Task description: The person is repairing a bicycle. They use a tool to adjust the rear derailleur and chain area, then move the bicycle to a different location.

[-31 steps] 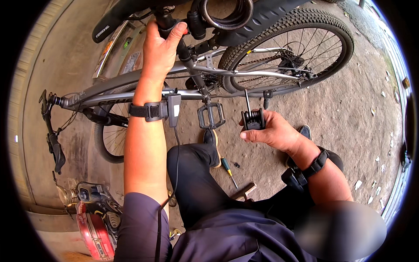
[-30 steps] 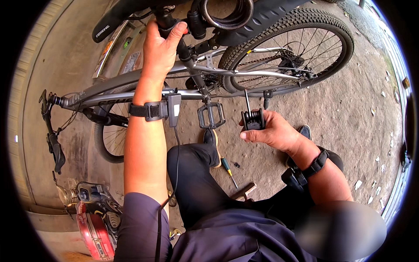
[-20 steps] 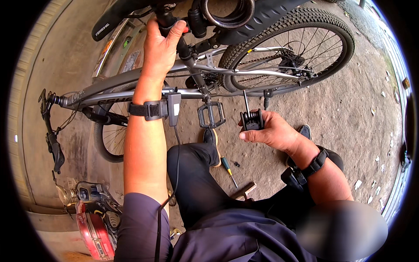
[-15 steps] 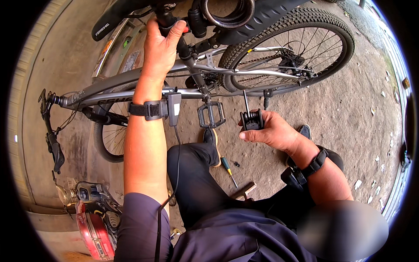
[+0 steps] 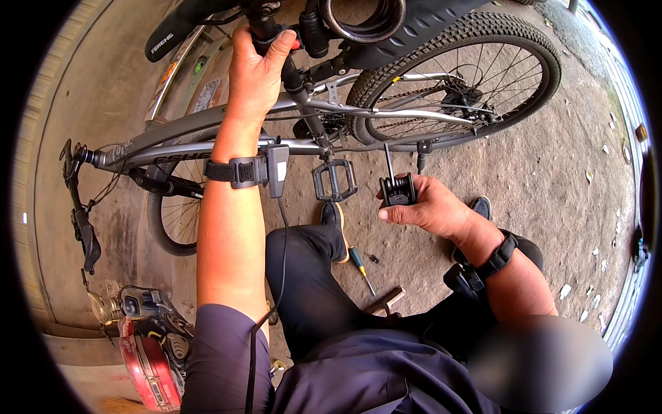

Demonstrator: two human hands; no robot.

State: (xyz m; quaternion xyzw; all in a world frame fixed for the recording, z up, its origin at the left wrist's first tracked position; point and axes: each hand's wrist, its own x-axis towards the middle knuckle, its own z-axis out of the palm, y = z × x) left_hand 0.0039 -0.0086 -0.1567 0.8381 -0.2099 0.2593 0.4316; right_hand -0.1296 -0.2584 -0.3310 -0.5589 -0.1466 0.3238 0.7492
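A grey bicycle [image 5: 165,141] stands across the upper part of the view, with its handlebar to the left and its rear wheel to the right. My left hand [image 5: 254,72] is closed round the seat post [image 5: 264,29] just under the saddle, thumb on top; its fingertips are hidden behind. In my right hand [image 5: 436,205] I grip a black folding hex key set [image 5: 398,190] by its body. One key is swung out and points up toward the bike's lower frame, apart from it. The pedal [image 5: 335,181] hangs between my two hands.
A screwdriver [image 5: 359,265] with a green and yellow handle and a hammer-like tool [image 5: 388,301] lie on the ground between my legs. A coiled cable lock [image 5: 365,21] hangs behind the seat post. At the lower left are a red case [image 5: 148,366] and a blue-black machine [image 5: 141,303].
Almost nothing differs. My left arm and the bicycle sit very slightly further right in the picture; both hands keep their grips.
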